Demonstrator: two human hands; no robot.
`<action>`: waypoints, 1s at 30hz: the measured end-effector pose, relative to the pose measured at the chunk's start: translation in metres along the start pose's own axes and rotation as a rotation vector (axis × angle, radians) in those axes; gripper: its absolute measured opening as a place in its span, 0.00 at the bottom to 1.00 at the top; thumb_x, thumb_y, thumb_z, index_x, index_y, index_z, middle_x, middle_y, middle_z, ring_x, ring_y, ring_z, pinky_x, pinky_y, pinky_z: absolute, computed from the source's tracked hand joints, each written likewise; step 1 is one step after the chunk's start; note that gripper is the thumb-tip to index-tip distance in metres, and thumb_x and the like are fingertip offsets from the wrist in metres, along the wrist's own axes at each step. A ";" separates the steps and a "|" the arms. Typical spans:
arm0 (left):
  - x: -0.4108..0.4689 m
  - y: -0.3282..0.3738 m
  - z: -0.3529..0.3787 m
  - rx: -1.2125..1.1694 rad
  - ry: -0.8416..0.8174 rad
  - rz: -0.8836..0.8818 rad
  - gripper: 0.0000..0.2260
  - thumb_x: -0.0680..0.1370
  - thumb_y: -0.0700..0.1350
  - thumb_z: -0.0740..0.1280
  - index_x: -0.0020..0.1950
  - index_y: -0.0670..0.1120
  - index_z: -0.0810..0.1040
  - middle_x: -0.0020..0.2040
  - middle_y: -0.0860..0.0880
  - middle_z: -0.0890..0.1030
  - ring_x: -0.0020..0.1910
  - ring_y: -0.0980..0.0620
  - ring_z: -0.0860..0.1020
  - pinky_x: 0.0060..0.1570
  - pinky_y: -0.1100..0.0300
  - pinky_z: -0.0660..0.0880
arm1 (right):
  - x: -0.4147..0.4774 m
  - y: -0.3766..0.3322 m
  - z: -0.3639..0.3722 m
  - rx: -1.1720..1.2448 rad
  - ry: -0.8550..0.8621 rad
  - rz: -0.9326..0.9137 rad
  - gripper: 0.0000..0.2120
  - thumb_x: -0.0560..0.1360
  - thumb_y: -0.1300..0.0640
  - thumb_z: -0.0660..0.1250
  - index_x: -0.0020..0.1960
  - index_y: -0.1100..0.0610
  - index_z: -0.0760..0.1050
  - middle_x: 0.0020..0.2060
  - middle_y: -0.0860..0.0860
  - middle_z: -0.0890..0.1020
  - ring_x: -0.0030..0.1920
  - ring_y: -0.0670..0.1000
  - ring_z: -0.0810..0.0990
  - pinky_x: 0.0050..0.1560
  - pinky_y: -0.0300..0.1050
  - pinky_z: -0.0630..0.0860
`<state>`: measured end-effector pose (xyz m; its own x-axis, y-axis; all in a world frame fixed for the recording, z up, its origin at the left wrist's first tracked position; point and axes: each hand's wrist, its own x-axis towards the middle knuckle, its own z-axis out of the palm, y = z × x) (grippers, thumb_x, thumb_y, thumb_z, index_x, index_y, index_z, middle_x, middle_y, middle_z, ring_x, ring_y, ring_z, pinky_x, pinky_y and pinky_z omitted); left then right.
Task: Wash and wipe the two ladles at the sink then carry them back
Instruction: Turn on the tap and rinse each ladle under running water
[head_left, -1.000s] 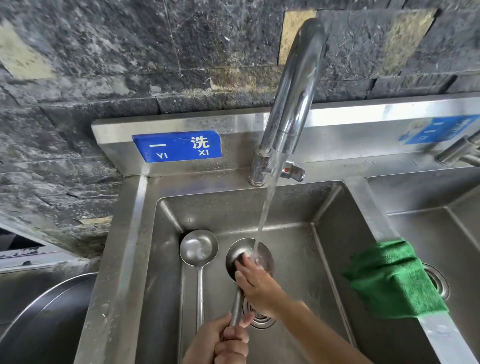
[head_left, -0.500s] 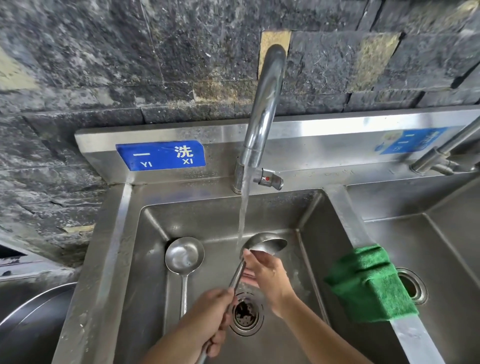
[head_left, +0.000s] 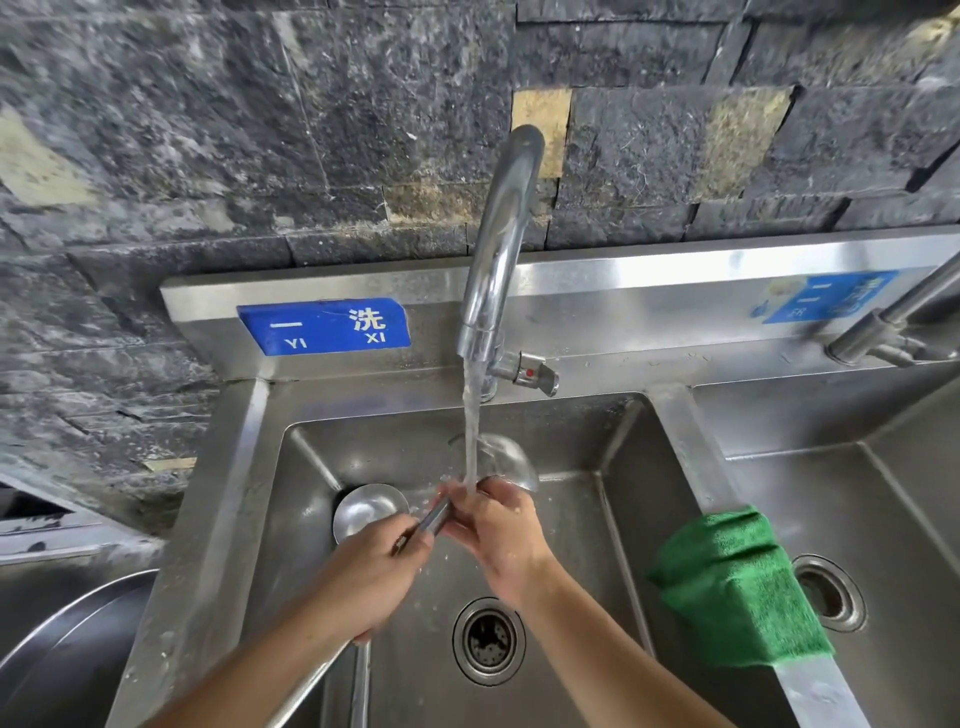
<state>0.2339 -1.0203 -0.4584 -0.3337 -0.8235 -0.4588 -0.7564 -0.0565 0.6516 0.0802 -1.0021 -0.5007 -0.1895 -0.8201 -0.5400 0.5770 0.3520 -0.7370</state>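
Under water from the curved chrome tap (head_left: 500, 244), the left hand (head_left: 371, 569) and right hand (head_left: 506, 540) grip a long-handled steel ladle (head_left: 435, 516) above a second steel ladle (head_left: 366, 508) lying in the stainless sink (head_left: 621, 525).

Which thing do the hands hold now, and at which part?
One ladle, by its handle: the right hand closes round it just below the bowl, the left hand grips farther down. The other ladle lies unheld.
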 end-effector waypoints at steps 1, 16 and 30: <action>0.001 0.002 -0.002 0.020 -0.008 0.012 0.11 0.82 0.53 0.60 0.44 0.47 0.73 0.33 0.47 0.77 0.14 0.58 0.67 0.17 0.64 0.61 | -0.003 -0.002 0.000 0.006 0.003 0.000 0.03 0.80 0.69 0.67 0.47 0.67 0.78 0.43 0.64 0.85 0.43 0.60 0.87 0.48 0.50 0.85; 0.028 0.047 -0.005 0.358 0.045 0.371 0.21 0.79 0.65 0.57 0.39 0.50 0.73 0.30 0.49 0.77 0.26 0.52 0.74 0.28 0.57 0.67 | -0.023 -0.062 -0.043 0.246 0.205 -0.174 0.12 0.78 0.68 0.71 0.58 0.73 0.76 0.47 0.63 0.85 0.47 0.57 0.87 0.48 0.47 0.86; 0.042 0.060 0.027 0.813 0.163 0.360 0.13 0.81 0.57 0.61 0.58 0.49 0.74 0.47 0.47 0.82 0.45 0.46 0.83 0.39 0.56 0.75 | -0.027 -0.069 -0.076 0.405 0.480 -0.263 0.11 0.78 0.70 0.70 0.59 0.67 0.74 0.52 0.65 0.82 0.57 0.60 0.86 0.46 0.46 0.86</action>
<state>0.1590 -1.0436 -0.4546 -0.5902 -0.7874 -0.1777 -0.8063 0.5856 0.0833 -0.0147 -0.9693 -0.4663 -0.6423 -0.5308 -0.5529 0.6974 -0.1056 -0.7088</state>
